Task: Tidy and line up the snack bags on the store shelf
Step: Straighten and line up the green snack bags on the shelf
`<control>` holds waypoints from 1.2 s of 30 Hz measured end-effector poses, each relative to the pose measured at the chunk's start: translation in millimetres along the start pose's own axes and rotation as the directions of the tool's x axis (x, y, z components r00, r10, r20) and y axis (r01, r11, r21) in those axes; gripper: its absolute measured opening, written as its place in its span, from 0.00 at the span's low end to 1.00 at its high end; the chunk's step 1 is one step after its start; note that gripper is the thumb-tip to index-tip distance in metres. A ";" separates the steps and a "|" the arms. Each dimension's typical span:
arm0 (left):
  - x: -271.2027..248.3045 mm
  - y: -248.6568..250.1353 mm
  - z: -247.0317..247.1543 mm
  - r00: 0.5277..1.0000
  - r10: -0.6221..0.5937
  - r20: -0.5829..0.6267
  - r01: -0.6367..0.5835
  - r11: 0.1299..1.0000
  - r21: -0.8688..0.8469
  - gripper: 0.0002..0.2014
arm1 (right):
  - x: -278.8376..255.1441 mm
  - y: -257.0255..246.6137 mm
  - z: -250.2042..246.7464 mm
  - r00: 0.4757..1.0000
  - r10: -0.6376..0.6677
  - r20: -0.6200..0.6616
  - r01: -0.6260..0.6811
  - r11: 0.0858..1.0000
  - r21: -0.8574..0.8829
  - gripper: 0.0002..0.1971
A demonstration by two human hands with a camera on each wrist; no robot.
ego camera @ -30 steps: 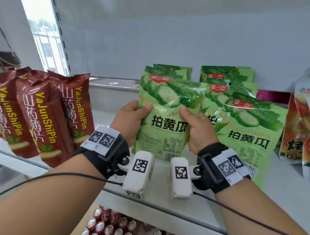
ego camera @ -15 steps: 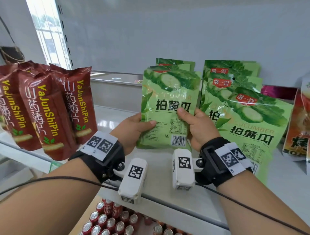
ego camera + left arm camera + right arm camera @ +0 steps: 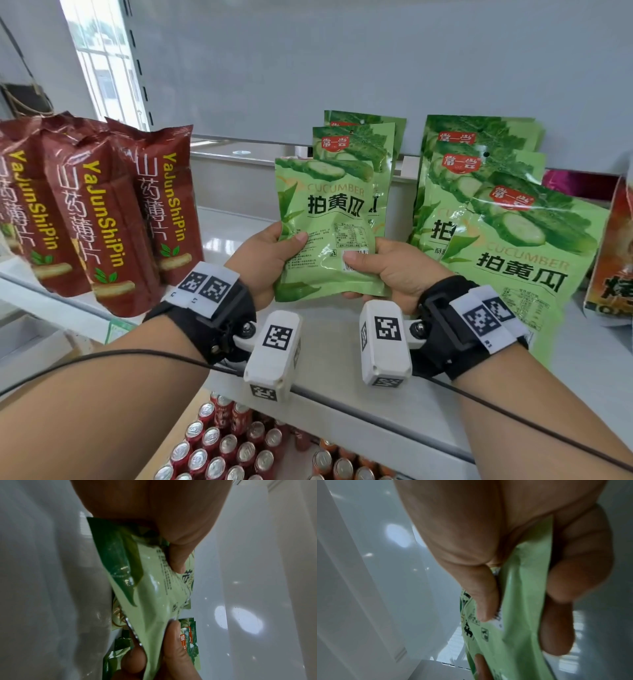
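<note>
Your left hand [image 3: 265,262] and right hand [image 3: 390,270] each pinch a lower corner of the cucumber bag [image 3: 325,226], upright between them, its row of green bags [image 3: 363,150] standing just beyond both hands, slightly rightward.

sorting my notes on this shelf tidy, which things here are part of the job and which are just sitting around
Part of the job:
- cucumber bag, held by left hand and right hand
- cucumber bags behind it
- leaning cucumber stack
- shelf

Just sitting around:
- red yam snack bags
- drink cans below
- orange bag
</note>
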State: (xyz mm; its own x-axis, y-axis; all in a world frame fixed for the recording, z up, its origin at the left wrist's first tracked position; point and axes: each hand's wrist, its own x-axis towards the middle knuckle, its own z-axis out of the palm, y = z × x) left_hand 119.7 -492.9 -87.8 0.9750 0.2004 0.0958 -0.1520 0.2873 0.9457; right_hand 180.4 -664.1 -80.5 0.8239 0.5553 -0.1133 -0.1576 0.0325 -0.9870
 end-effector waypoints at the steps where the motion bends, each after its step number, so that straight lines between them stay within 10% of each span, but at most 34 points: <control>1: 0.4 -0.5 -0.6 1.000 0.003 0.001 -0.003 1.000 0.002 0.09 | -0.1 0.3 0.4 1.000 0.005 0.003 -0.005 1.000 -0.014 0.16; 10: 13.5 15.0 -8.4 0.997 0.054 -0.052 -0.056 0.998 -0.033 0.13 | -2.4 -1.1 -4.6 0.998 -0.032 0.050 0.038 0.991 -0.126 0.25; 20: 23.3 49.3 -9.3 0.908 0.381 -0.176 -0.380 0.924 0.044 0.24 | 1.3 4.5 -6.0 0.988 -0.149 0.048 0.155 0.974 -0.163 0.51; 27: 22.2 57.2 -10.5 0.906 0.387 -0.170 -0.399 0.916 -0.046 0.17 | -4.6 3.9 -4.1 0.989 -0.147 0.027 0.150 0.975 -0.164 0.15; 36: 22.5 60.1 -1.1 0.910 0.363 -0.200 -0.381 0.923 -0.059 0.26 | -26.8 -4.4 -6.0 0.985 -0.172 -0.021 0.169 0.981 -0.098 0.21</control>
State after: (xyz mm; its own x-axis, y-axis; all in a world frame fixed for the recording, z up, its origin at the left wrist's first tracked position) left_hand 132.3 -470.0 -29.2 0.7999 0.4741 0.3680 -0.5208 0.2438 0.8181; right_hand 162.3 -684.1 -73.8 0.8500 0.5239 0.0561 0.0383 0.0447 -0.9983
